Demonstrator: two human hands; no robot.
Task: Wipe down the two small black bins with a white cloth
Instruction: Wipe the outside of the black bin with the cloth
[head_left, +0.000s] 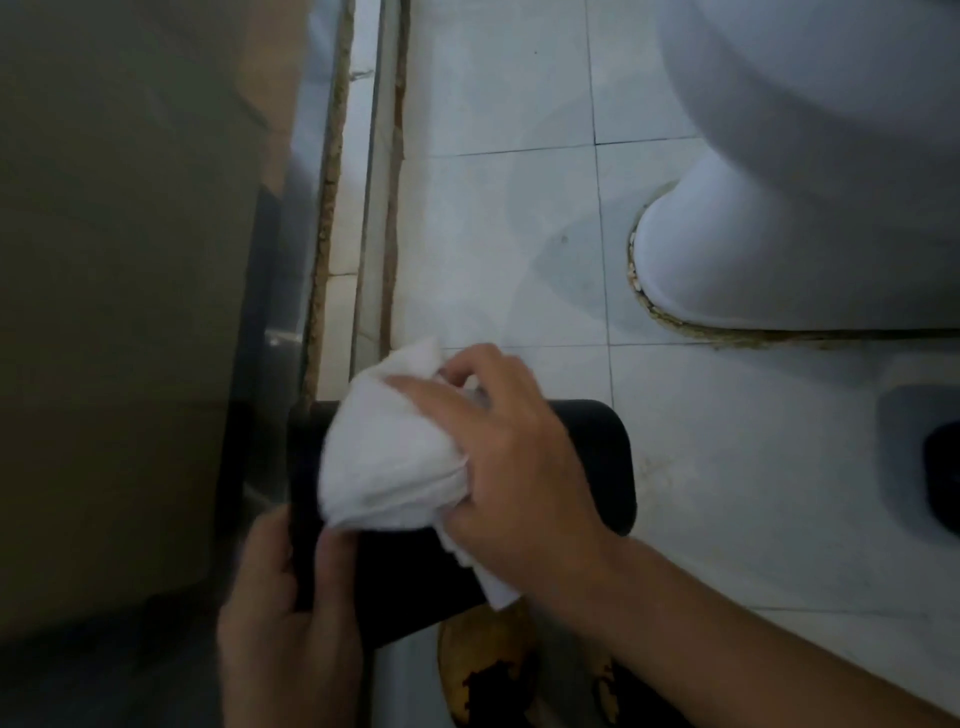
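Black bin (587, 457) on its side, lower centre. Left hand (280, 623) grips its rim. Right hand (509, 457) clutches white cloth (389, 457) against bin wall.

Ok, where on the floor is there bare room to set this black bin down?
Bare white floor tile lies between the rusty door track and the white toilet base. It is crowded near the feet, where the left hand grips the small black bin and the right hand holds the white cloth.
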